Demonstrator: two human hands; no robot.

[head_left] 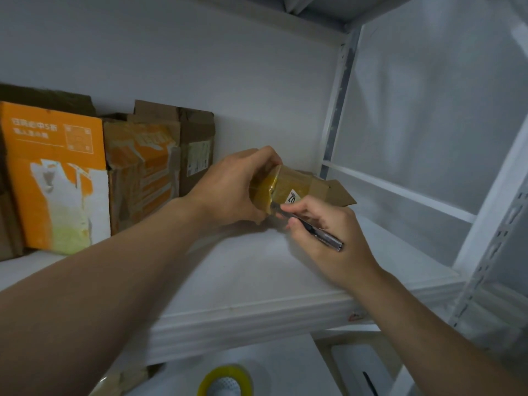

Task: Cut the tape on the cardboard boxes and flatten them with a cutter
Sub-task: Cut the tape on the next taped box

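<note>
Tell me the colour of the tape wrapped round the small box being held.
Glossy yellowish-brown tape, seen in the head view.

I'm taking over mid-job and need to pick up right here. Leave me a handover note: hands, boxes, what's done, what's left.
Left hand: grips the small taped box over the white shelf.
Right hand: holds the cutter like a pen, tip at the box's near taped end.
Three more boxes stand at the shelf's left, against the wall. A tape roll lies below.
Done: at most a cut begun; the small box is wrapped in tape and not flat.
Left: finish cutting, flatten it, then do the other three. I cannot tell whether their tape is cut.
</note>
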